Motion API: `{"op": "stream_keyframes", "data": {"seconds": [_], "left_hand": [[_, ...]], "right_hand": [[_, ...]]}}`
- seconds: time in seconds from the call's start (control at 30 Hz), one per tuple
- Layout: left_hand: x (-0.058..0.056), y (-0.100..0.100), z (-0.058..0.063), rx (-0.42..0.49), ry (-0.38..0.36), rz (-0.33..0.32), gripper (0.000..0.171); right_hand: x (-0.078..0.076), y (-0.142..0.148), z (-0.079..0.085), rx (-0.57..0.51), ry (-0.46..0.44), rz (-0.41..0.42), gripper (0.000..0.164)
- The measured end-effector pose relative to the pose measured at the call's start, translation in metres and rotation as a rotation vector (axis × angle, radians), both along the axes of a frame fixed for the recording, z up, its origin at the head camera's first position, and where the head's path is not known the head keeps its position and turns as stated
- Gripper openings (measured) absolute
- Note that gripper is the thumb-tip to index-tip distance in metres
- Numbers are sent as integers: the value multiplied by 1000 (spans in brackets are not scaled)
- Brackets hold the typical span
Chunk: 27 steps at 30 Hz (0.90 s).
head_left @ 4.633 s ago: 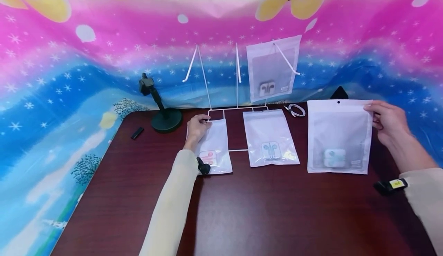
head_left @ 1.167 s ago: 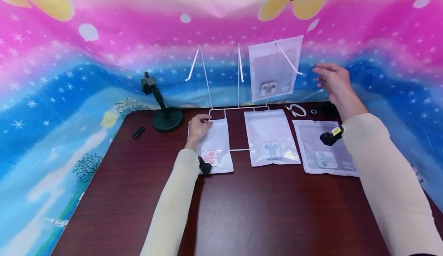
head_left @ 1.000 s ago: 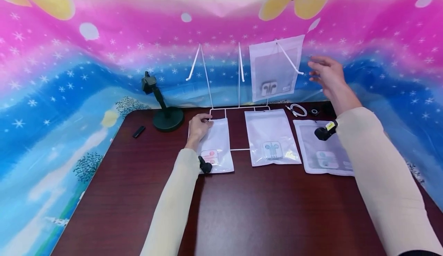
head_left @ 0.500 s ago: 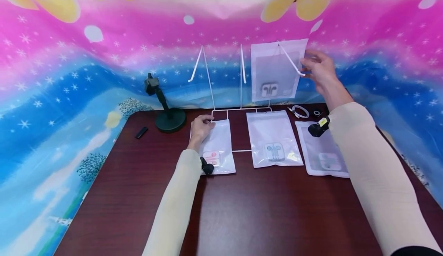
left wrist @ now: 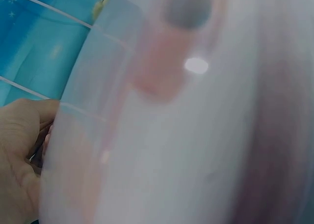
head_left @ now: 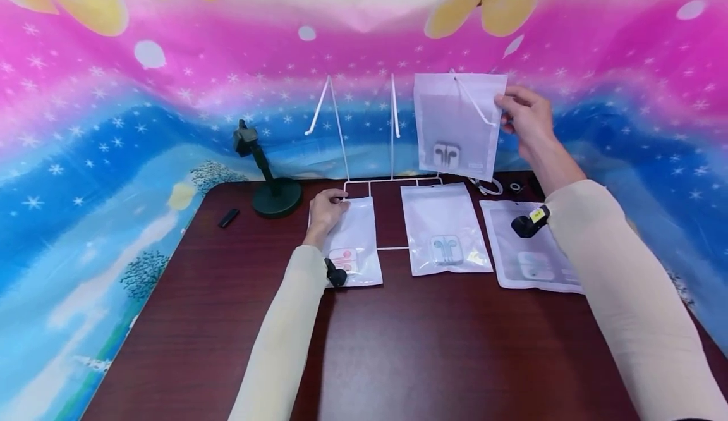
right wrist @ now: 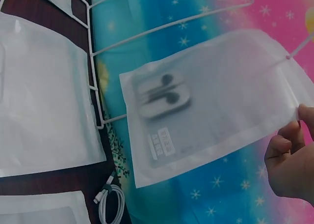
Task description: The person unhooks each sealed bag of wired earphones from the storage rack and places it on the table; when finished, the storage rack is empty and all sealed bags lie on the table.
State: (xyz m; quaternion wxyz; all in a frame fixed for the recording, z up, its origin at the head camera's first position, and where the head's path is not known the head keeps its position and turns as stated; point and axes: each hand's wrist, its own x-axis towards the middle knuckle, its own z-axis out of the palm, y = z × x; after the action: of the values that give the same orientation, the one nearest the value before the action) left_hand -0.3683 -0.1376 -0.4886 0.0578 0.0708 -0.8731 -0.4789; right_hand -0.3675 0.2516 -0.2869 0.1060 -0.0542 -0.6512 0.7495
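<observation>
A zip bag (head_left: 455, 117) with black-and-white earphones in a case hangs by its hole on the right prong of the white wire rack (head_left: 392, 124). My right hand (head_left: 529, 117) pinches that bag near its upper right corner; the right wrist view shows the bag (right wrist: 216, 96) slanting from the grip. Down at the rack's front left corner, my left hand (head_left: 327, 213) has its fingers curled at the wire. A bag with pink earphones (head_left: 358, 237) lies beside and partly under it. In the left wrist view this bag (left wrist: 196, 150) is blurred and hides part of the hand (left wrist: 22, 150).
Two more earphone bags lie on the table, one in the middle (head_left: 443, 219) and one at right (head_left: 512, 263) partly behind the right sleeve. A coiled white cable (right wrist: 113, 204) is behind them. A black stand (head_left: 275, 196) and small black stick (head_left: 229, 218) are at left.
My right hand has let go of the right-hand bag, now lying on the table, and reached up-left to the hanging bag, taking its edge and turning it forward. The left hand stays put.
</observation>
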Motion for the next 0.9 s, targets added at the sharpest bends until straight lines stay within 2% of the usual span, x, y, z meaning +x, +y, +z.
{"op": "stream_keyframes", "data": {"seconds": [0.33, 0.57, 0.9], "left_hand": [[-2, 0, -2, 4, -28, 1, 25], [-4, 1, 3, -12, -37, -11, 25], [1, 4, 8, -20, -14, -33, 26]], "right_hand": [[25, 4, -7, -35, 68, 27, 19], [38, 9, -10, -61, 104, 47, 17], [53, 14, -11, -72, 121, 67, 18]]}}
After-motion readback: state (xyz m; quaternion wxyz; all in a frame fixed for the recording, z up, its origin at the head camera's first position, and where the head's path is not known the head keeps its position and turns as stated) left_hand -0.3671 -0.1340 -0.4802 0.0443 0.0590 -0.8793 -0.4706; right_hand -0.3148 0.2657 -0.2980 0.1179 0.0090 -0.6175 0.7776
